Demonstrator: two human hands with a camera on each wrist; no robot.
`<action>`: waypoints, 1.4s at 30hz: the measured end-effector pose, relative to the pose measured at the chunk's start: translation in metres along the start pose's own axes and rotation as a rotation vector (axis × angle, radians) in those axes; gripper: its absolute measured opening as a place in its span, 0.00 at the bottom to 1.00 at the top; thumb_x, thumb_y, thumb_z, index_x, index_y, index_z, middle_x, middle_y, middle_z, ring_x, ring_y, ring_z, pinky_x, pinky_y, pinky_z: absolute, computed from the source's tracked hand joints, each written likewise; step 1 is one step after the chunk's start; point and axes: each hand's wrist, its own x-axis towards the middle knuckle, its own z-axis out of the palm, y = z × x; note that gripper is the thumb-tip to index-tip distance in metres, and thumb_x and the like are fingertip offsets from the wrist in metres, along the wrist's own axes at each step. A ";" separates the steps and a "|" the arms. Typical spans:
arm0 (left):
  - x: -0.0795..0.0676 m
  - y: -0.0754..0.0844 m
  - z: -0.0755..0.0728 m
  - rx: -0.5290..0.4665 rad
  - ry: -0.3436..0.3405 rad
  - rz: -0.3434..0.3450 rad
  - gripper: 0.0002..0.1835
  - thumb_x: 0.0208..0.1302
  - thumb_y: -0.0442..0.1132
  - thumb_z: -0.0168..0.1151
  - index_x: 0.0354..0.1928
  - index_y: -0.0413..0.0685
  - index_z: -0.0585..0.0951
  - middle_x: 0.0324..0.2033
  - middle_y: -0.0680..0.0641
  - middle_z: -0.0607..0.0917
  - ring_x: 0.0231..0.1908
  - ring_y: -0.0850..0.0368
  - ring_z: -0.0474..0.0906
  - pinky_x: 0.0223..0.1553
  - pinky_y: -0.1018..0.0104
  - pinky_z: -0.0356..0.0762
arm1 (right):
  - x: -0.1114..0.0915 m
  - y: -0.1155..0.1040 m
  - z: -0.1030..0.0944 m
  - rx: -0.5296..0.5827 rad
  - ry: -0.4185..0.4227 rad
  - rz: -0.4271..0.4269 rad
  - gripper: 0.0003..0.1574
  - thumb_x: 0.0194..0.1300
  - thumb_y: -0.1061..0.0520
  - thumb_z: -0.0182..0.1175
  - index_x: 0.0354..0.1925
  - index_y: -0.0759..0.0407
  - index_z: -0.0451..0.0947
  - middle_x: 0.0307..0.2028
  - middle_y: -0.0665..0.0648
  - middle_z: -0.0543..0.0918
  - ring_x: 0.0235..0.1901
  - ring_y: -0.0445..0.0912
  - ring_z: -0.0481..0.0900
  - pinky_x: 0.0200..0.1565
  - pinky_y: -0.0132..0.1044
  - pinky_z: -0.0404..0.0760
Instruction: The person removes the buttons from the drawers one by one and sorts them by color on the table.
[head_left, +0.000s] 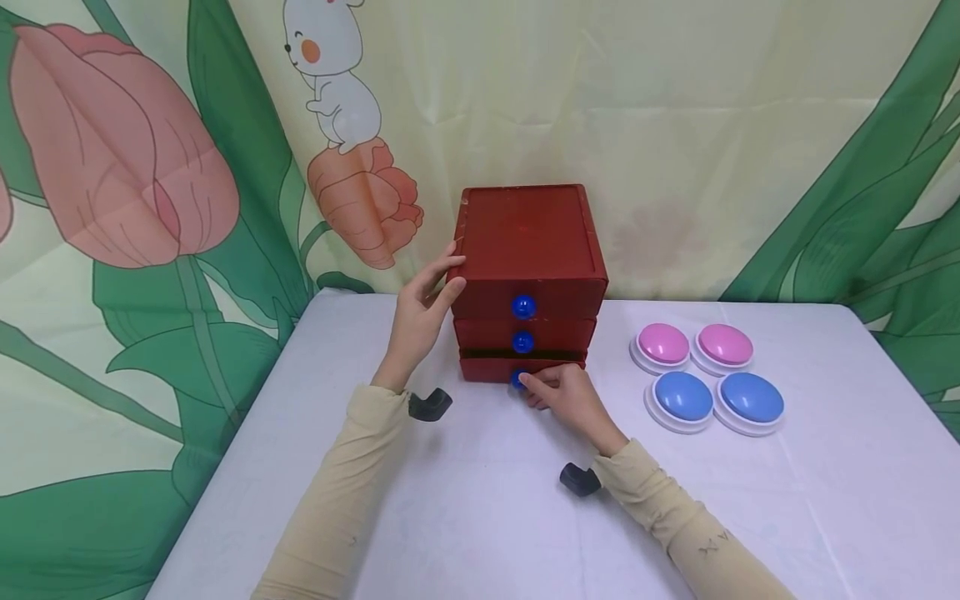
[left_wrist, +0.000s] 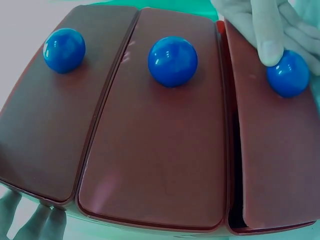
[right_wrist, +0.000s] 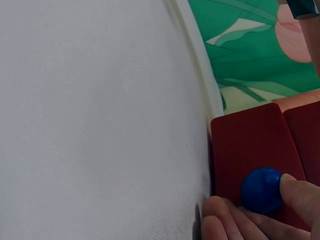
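Note:
A dark red cabinet point(head_left: 525, 233) with three stacked drawers stands at the table's far side, a round blue knob on each drawer. The bottom drawer point(left_wrist: 280, 160) is pulled out slightly, with a narrow dark gap above its front. My right hand point(head_left: 566, 396) pinches the bottom knob point(right_wrist: 260, 190), thumb on one side and fingers on the other. Against the cabinet's upper left side rests my left hand point(head_left: 420, 312), its fingers extended along that side. The upper knob point(head_left: 524, 307) and middle knob point(head_left: 522, 342) are untouched, and their drawers look closed.
To the right of the cabinet sit two pink push buttons point(head_left: 663, 343) and two blue push buttons point(head_left: 683, 396) on white bases. A white cloth covers the table point(head_left: 480, 517). Behind it hangs a printed curtain point(head_left: 675, 150). A black wrist fitting point(head_left: 430, 405) juts from each sleeve.

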 end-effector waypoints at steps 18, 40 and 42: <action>0.000 -0.003 0.000 -0.012 -0.003 -0.002 0.20 0.73 0.36 0.57 0.64 0.39 0.75 0.72 0.45 0.67 0.72 0.51 0.63 0.67 0.50 0.70 | 0.011 -0.004 0.000 -0.008 0.035 -0.002 0.19 0.70 0.51 0.62 0.36 0.67 0.87 0.28 0.60 0.88 0.27 0.49 0.87 0.33 0.39 0.87; 0.003 -0.017 0.004 0.019 0.026 0.002 0.20 0.73 0.36 0.57 0.65 0.43 0.75 0.73 0.48 0.66 0.72 0.54 0.63 0.65 0.54 0.72 | 0.008 -0.010 0.000 -0.185 0.143 -0.080 0.16 0.68 0.50 0.64 0.35 0.61 0.88 0.27 0.54 0.88 0.27 0.43 0.82 0.34 0.35 0.80; 0.003 -0.020 0.004 0.060 0.037 0.002 0.20 0.73 0.39 0.57 0.65 0.47 0.76 0.73 0.52 0.67 0.72 0.56 0.64 0.64 0.56 0.73 | 0.006 -0.013 -0.001 -0.225 0.164 -0.101 0.14 0.67 0.50 0.64 0.35 0.60 0.88 0.28 0.53 0.89 0.28 0.42 0.83 0.35 0.37 0.81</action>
